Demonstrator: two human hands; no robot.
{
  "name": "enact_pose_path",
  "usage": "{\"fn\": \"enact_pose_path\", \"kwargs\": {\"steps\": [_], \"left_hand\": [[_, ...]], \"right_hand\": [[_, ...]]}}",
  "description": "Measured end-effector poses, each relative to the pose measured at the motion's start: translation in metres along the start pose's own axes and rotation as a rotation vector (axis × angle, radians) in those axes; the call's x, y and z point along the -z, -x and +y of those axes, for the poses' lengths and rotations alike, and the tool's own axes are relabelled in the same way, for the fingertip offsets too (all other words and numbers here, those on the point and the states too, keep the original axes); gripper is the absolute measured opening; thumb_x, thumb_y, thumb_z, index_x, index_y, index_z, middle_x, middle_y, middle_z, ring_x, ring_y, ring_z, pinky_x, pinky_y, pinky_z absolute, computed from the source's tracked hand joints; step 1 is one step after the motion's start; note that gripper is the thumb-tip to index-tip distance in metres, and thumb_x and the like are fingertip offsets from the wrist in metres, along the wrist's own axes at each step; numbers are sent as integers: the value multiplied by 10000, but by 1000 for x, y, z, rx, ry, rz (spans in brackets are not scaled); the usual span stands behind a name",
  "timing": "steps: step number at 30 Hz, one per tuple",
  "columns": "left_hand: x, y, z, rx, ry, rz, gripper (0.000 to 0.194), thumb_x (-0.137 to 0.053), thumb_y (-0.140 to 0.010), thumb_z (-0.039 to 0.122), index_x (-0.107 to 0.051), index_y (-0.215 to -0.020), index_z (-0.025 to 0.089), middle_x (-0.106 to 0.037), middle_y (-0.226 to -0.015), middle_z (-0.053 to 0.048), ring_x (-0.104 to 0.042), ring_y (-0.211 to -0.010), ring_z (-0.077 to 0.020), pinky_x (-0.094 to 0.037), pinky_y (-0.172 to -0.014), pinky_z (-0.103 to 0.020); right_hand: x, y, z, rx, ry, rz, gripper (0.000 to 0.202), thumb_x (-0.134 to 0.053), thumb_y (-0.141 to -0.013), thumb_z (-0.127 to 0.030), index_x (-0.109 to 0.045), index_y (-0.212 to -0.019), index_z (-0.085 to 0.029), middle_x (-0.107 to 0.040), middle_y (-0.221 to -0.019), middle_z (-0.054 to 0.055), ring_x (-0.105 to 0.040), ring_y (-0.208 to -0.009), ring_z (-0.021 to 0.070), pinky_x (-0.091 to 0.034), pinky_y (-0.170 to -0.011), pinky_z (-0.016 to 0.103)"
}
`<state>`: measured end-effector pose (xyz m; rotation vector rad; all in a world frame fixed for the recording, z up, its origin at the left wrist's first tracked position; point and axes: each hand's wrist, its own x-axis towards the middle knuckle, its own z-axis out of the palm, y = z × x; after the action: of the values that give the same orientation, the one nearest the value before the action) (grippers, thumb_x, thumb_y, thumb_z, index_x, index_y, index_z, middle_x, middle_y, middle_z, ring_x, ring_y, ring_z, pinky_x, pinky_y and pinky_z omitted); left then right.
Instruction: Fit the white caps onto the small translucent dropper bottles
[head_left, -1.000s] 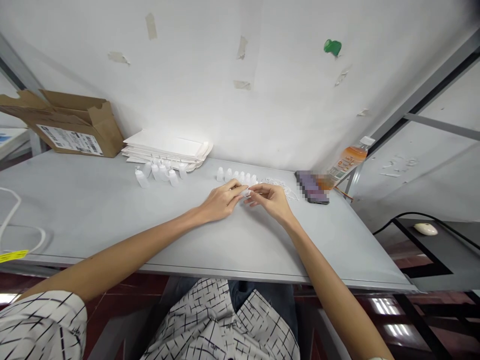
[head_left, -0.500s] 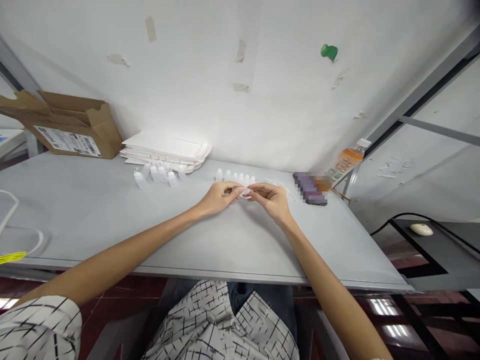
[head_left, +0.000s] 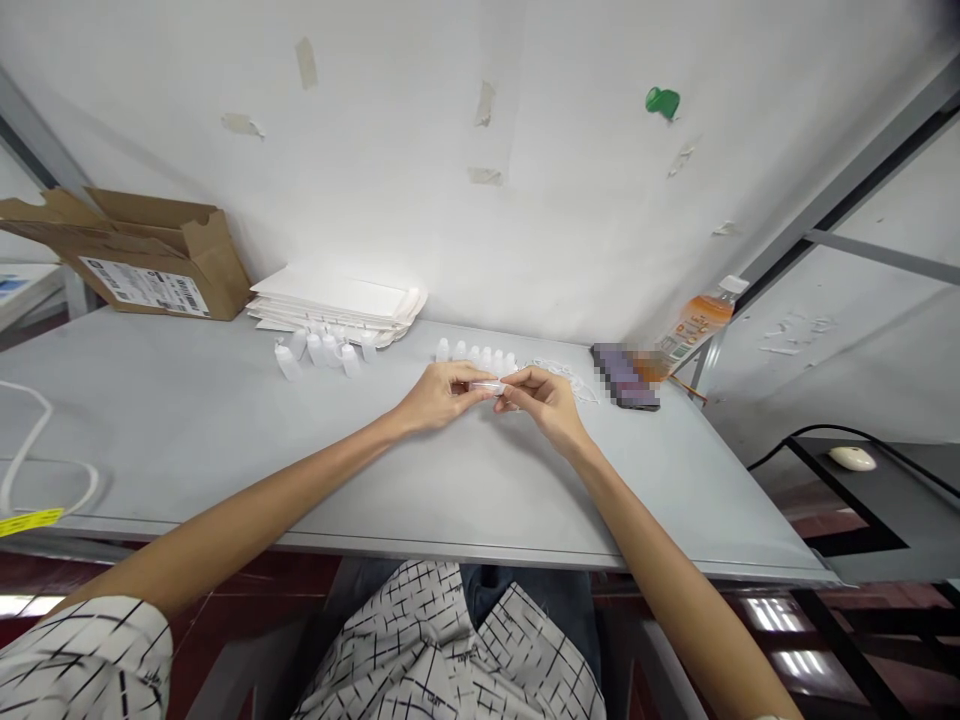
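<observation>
Between my hands, over the middle of the grey table, is a small translucent white bottle (head_left: 486, 386) lying sideways. My left hand (head_left: 444, 394) pinches one end between thumb and fingers. My right hand (head_left: 541, 398) has its thumb and fingers closed at the other end, where the bottle's tip is hidden. Just behind my hands stands a row of several small white bottles (head_left: 477, 355). Thin white strings or loops (head_left: 574, 378) lie beside my right hand. Further left, several more small bottles (head_left: 315, 350) stand in a loose group.
An open cardboard box (head_left: 161, 260) and stacked white sheets (head_left: 337, 300) are at the back left of the table (head_left: 450, 500). A phone (head_left: 626, 378) and an orange drink bottle (head_left: 694, 325) are at the right. A white cable (head_left: 30, 440) lies at far left.
The small bottle between my hands has turned sideways and shows more of its body. My left fingertips have shifted slightly apart from my right ones. The whole view has moved a little.
</observation>
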<state>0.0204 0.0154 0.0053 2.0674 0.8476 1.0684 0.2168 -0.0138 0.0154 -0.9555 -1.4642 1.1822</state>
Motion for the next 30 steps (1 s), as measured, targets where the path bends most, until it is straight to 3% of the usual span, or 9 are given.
{"fn": "enact_pose_path", "kwargs": {"steps": [8, 11, 17, 30], "left_hand": [[3, 1, -1, -237, -196, -10, 286, -578, -928, 347, -754, -1066, 169, -687, -868, -71, -579, -709, -131, -436, -613, -254], [4, 0, 1, -209, -173, 13, 292, -584, -923, 370, -752, -1081, 192, -688, -848, -62, -584, -714, -134, -444, -618, -252], [5, 0, 3, -198, -129, 20, 285, -593, -915, 367, -757, -1074, 196, -685, -852, -59, -579, -710, -130, -447, -620, -249], [11, -1, 9, -92, 27, -53, 253, -648, -876, 327, -763, -1056, 191, -682, -864, -57, -557, -679, -110, -438, -578, -235]], "right_hand": [[4, -3, 19, -69, -135, 8, 228, -808, -717, -340, -683, -815, -177, -687, -674, 5, -690, -652, 172, -588, -756, 386], [3, -3, 16, -55, -136, -4, 263, -800, -728, -381, -705, -874, -184, -716, -744, 23, -700, -691, 181, -596, -779, 407], [-1, -1, 3, -164, -181, -79, 349, -803, -723, -431, -738, -906, -141, -758, -836, 97, -736, -722, 236, -615, -749, 430], [3, -1, 2, -124, -145, -126, 335, -803, -731, -423, -747, -902, -141, -753, -790, 85, -744, -689, 226, -619, -721, 411]]}}
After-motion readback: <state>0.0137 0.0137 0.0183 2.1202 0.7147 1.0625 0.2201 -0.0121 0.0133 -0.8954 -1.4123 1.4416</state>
